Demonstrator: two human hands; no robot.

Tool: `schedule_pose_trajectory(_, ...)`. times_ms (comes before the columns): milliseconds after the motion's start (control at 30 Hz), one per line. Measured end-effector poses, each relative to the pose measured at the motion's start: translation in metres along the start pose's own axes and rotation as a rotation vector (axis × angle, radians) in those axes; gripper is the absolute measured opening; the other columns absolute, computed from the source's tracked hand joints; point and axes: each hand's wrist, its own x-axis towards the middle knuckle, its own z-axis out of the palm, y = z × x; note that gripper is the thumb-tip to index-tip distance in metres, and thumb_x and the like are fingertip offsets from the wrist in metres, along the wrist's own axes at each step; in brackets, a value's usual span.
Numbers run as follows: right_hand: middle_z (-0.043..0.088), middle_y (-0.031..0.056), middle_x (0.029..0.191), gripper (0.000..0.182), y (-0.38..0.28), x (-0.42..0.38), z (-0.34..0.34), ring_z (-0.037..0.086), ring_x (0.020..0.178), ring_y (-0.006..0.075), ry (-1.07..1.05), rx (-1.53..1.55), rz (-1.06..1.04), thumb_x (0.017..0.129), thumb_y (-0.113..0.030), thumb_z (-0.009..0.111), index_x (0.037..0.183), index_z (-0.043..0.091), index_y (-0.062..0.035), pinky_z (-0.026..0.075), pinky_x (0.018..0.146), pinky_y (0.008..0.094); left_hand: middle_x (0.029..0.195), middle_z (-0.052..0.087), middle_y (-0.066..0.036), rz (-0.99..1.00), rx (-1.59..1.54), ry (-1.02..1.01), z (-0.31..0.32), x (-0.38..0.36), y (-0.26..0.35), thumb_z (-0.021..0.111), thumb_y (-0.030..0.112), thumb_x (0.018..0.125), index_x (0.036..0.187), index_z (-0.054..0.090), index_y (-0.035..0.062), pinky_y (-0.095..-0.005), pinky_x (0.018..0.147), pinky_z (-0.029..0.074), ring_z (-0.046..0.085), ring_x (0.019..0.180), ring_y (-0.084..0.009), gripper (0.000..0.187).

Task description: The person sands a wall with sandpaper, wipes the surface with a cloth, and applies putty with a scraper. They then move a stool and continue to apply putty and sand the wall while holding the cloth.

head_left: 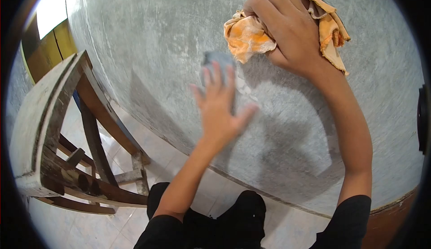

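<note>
My right hand is closed around a crumpled orange and cream cloth, held up against the grey wall. Folds of the cloth stick out on both sides of the fingers. Lower and to the left, my left hand is smeared by motion, its fingers spread over the wall. Just beyond those fingertips a darker grey patch shows, partly covered by them; I cannot tell whether it is a thin sheet or a shadow. Whitish marks lie on the wall beside the left hand.
A worn wooden table with brown legs stands close on the left. Pale floor tiles run below the wall. Brown wood shows at the lower right, and a dark object sits at the right edge. A bright opening is at the upper left.
</note>
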Motion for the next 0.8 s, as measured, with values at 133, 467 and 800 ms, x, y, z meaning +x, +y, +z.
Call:
schedule_pose_trajectory(133, 0.058, 0.0081, 0.097, 0.021, 0.005, -0.003, 0.018, 0.057, 0.092, 0.0308, 0.193, 0.034, -0.134, 0.077, -0.010, 0.066, 0.098, 0.059, -0.0077, 0.045, 0.079, 0.0396, 0.167, 0.021, -0.023, 0.171, 0.156, -0.146, -0.004, -0.016, -0.001, 0.054, 0.082, 0.083, 0.160, 0.035, 0.0132, -0.0694, 0.115, -0.015, 0.012, 0.156, -0.0413, 0.105)
schedule_pose_trajectory(467, 0.058, 0.0064, 0.098, 0.025, 0.009, -0.005, 0.020, 0.057, 0.092, 0.0290, 0.200, 0.032, -0.110, 0.074, -0.010, 0.070, 0.097, 0.060, -0.0088, 0.045, 0.078, 0.0391, 0.170, 0.016, -0.017, 0.262, 0.332, -0.154, -0.010, -0.017, -0.032, 0.053, 0.083, 0.083, 0.158, 0.037, 0.0096, -0.0665, 0.115, -0.018, 0.012, 0.158, -0.0322, 0.107)
schedule_pose_trajectory(800, 0.058, 0.0083, 0.098, 0.025, 0.006, 0.000, 0.018, 0.057, 0.093, 0.0308, 0.201, 0.041, -0.137, 0.076, -0.012, 0.070, 0.098, 0.059, -0.0075, 0.045, 0.081, 0.0394, 0.166, 0.031, -0.016, 0.204, 0.147, -0.197, -0.016, -0.034, -0.033, 0.059, 0.077, 0.083, 0.155, 0.045, 0.0156, -0.0675, 0.115, -0.018, 0.021, 0.156, -0.0360, 0.096)
